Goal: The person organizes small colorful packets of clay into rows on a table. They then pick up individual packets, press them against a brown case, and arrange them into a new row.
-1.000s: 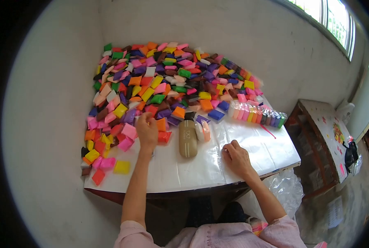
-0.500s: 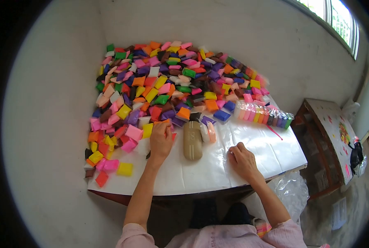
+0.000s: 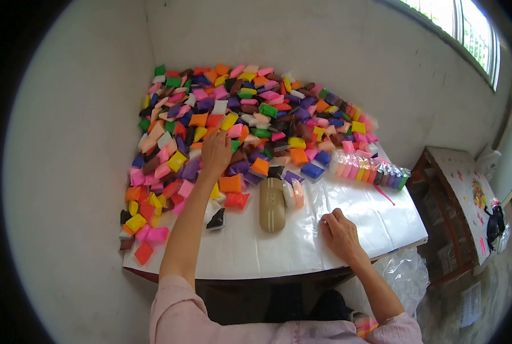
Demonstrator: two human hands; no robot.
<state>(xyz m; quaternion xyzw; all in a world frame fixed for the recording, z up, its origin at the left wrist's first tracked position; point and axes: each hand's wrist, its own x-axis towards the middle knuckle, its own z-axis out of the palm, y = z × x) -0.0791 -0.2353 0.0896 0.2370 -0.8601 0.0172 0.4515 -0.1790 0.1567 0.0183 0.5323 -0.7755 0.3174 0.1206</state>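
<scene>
My left hand [image 3: 217,153] reaches into a big heap of small coloured packets [image 3: 267,109], its fingertips down among orange, yellow and pink ones. Its fingers are partly hidden, so its hold cannot be made out. My right hand [image 3: 340,234] rests on the white sheet [image 3: 301,246] with fingers curled in and nothing visible in them. Between the hands lies a khaki oblong case [image 3: 272,205] with pale stripes. A white and a peach packet [image 3: 298,194] stand against its right side. Left of it lie a red packet [image 3: 236,200], an orange packet [image 3: 230,183] and a black packet [image 3: 216,219].
A clear-wrapped row of coloured packets [image 3: 370,170] lies at the table's right, with a pink strip [image 3: 385,195] by it. Clear plastic bags [image 3: 402,272] hang below the front edge. A second table [image 3: 456,183] stands to the right. Walls close off the back and left.
My left hand has moved forward from beside the case into the heap, uncovering the orange, red and black packets. My right hand stays on the sheet. The view has shifted slightly.
</scene>
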